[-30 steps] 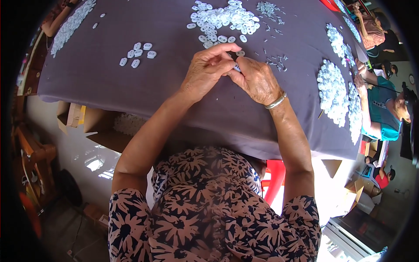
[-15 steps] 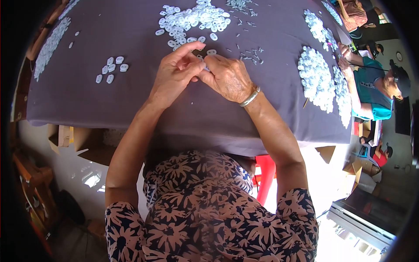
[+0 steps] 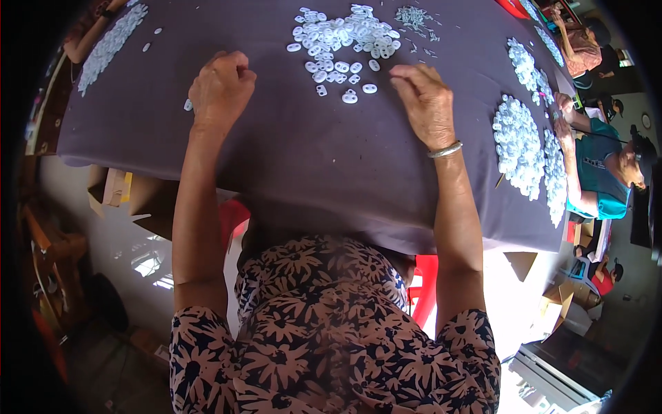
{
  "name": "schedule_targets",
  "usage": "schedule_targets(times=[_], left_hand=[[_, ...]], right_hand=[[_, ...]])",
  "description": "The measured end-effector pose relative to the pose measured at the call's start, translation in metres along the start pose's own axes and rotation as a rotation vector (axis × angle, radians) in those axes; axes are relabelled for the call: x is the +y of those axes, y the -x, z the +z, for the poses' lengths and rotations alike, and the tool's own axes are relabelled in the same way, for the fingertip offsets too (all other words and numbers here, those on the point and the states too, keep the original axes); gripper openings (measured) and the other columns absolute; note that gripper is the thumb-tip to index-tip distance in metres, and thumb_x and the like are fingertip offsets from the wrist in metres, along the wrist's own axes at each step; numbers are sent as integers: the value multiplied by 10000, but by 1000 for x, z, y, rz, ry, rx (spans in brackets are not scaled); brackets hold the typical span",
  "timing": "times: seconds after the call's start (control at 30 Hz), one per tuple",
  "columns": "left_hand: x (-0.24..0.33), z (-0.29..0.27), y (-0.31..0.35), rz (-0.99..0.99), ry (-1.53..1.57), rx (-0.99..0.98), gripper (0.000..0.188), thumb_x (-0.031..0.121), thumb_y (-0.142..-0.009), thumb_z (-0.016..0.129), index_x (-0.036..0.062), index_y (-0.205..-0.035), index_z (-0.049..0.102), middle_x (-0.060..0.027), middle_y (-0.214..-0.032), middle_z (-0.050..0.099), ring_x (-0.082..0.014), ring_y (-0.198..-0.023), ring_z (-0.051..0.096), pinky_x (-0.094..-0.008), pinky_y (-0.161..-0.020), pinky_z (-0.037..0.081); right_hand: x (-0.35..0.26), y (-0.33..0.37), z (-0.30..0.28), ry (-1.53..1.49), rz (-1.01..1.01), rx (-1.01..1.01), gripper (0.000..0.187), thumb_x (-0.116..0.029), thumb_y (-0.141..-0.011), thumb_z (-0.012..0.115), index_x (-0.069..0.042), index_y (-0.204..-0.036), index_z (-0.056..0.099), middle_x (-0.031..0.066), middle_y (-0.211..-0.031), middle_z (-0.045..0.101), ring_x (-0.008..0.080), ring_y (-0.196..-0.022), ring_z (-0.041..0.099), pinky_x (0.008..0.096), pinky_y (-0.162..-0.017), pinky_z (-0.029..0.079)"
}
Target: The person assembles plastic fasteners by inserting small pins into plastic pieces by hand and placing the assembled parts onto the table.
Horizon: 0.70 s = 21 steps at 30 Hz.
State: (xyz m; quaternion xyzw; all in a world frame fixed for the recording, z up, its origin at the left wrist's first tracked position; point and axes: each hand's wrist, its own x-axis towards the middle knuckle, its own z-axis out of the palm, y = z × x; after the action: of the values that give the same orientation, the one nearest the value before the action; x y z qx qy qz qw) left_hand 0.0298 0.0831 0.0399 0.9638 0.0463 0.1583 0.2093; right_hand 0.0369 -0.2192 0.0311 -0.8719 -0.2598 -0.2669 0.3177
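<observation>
My left hand [image 3: 222, 91] is closed over the left part of the table, its fingers curled in; whatever it holds is hidden. A white oval piece [image 3: 187, 105] peeks out beside its wrist edge. To the right, my right hand [image 3: 424, 102] has thumb and fingers pressed together, and I cannot make out anything between them. Between and beyond the hands lies a pile of small white oval plastic pieces with two holes [image 3: 334, 31]. A few loose ones, such as a white piece [image 3: 350, 98], lie nearer me. Small grey screws [image 3: 412, 16] are heaped past my right hand.
A dark cloth [image 3: 296, 138] covers the table. More white pieces are heaped at the far left [image 3: 114, 48] and at the right [image 3: 517, 148]. A co-worker in a teal shirt [image 3: 600, 165] sits along the right edge. Cardboard boxes [image 3: 148, 207] stand beneath the table.
My hands were together at the middle, around a small pale piece. They have parted, left hand to the left over the small group of pieces, right hand to the right. The view has shifted slightly.
</observation>
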Motion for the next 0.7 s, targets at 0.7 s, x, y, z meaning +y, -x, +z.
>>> schedule_targets(times=[0.7], left_hand=[[80,45,51,49,1366,-420,255,65,-824,667,37,-1065,590,-31,-920,612,-86,-844,566,-233,-703,482]], right_hand=[[-43,9,12,-362,160,-74,131,51,-746,633,2,-867,632,41,-763,627,81,-649,598,227,-587,482]])
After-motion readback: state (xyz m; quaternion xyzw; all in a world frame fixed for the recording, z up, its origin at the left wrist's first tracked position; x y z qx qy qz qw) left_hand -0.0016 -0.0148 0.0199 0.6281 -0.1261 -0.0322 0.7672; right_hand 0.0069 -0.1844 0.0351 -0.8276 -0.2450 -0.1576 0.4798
